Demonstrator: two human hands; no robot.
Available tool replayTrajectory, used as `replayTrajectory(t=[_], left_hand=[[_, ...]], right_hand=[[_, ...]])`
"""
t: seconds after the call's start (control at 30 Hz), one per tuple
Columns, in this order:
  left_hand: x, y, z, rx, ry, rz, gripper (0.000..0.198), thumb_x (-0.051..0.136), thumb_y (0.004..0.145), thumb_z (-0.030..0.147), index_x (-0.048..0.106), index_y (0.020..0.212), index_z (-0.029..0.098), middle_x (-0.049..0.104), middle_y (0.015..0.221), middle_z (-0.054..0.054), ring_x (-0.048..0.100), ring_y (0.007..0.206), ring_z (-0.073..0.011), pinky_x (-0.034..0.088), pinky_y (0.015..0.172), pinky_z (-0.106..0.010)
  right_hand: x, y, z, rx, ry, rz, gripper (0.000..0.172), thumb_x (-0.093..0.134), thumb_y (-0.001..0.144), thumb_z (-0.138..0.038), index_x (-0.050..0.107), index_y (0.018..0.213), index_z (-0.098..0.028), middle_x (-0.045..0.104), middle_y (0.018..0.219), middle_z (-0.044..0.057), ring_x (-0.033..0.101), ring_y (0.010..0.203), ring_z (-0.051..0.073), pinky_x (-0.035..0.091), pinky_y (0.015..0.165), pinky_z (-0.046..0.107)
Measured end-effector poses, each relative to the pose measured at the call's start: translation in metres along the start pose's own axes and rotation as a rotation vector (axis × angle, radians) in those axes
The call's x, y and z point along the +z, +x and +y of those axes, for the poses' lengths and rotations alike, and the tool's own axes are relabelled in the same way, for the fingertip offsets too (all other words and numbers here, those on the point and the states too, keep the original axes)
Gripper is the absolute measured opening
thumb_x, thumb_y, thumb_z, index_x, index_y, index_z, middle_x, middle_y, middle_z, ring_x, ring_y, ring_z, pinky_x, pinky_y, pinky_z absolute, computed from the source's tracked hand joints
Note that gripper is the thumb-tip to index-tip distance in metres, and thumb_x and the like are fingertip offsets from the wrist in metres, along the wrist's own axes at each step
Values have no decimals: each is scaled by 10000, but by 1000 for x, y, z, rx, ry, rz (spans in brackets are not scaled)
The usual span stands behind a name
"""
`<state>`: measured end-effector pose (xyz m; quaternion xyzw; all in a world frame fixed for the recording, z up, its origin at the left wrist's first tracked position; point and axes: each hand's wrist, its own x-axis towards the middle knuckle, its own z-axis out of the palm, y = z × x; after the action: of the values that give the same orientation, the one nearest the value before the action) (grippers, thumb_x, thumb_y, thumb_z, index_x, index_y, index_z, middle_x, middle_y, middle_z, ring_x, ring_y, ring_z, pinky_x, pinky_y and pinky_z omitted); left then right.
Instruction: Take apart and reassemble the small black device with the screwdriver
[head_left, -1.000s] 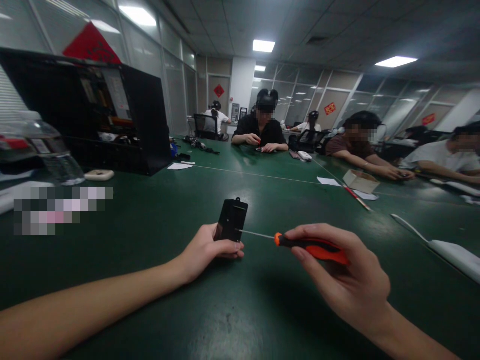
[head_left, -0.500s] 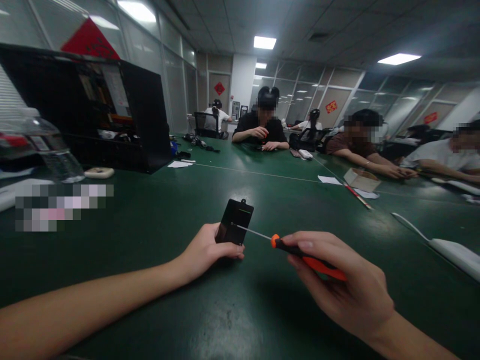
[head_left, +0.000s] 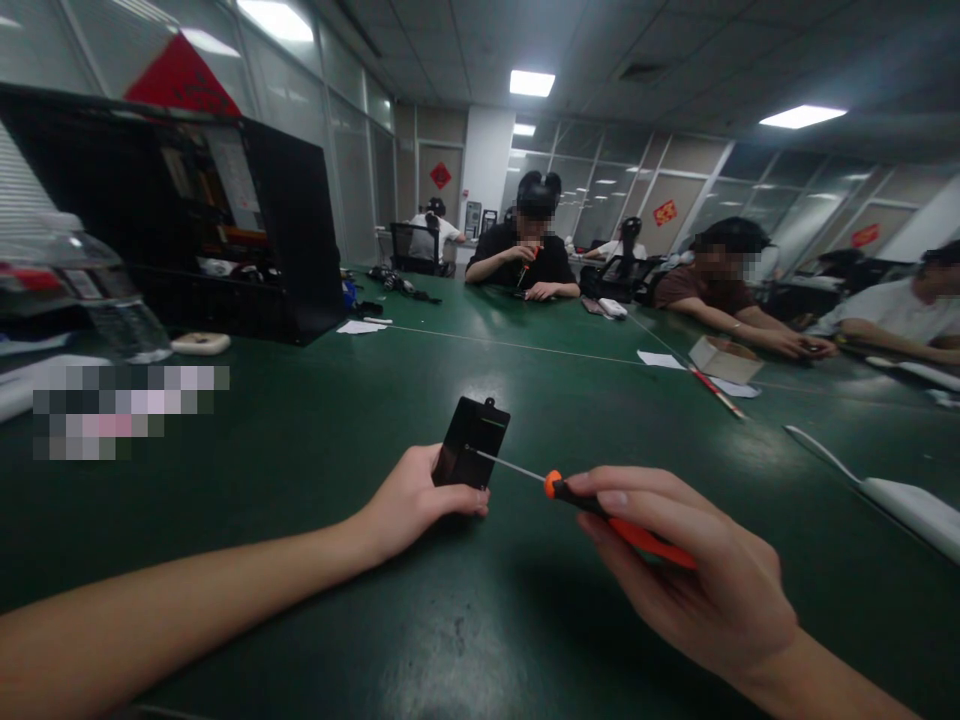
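My left hand (head_left: pixel 409 503) grips the lower end of a small black box-shaped part (head_left: pixel 472 442) that stands tilted on the green table (head_left: pixel 315 470). My right hand (head_left: pixel 697 575) is closed round the orange handle of a thin screwdriver (head_left: pixel 600 505). Its metal shaft points left and its tip touches the face of the black part, just above my left thumb.
A black cabinet (head_left: pixel 225 230) and a clear water bottle (head_left: pixel 90 290) stand at the left. A white object (head_left: pixel 900 500) lies at the right. A small cardboard box (head_left: pixel 724 360) and a red pen (head_left: pixel 716 395) lie farther off. Several people sit working along the far and right sides.
The black part has tipped a little to the right in my left hand. My right hand has dropped slightly and the screwdriver tip has shifted up on the part's face.
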<state>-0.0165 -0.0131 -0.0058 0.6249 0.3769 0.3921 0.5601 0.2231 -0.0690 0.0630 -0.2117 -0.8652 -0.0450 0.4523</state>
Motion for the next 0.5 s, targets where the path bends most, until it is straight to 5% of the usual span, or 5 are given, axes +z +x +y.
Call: replayTrajectory(t=[0.5], left_hand=[[-1, -1, -1, 17, 109, 50, 248, 757, 734, 297, 676, 889, 122, 728, 838, -63, 677, 800, -223, 499, 753, -324]], right_hand=[[-1, 0, 4, 48, -90, -28, 346, 652, 838, -83, 562, 1157, -181, 710, 1051, 95, 713, 957, 201, 604, 802, 281]])
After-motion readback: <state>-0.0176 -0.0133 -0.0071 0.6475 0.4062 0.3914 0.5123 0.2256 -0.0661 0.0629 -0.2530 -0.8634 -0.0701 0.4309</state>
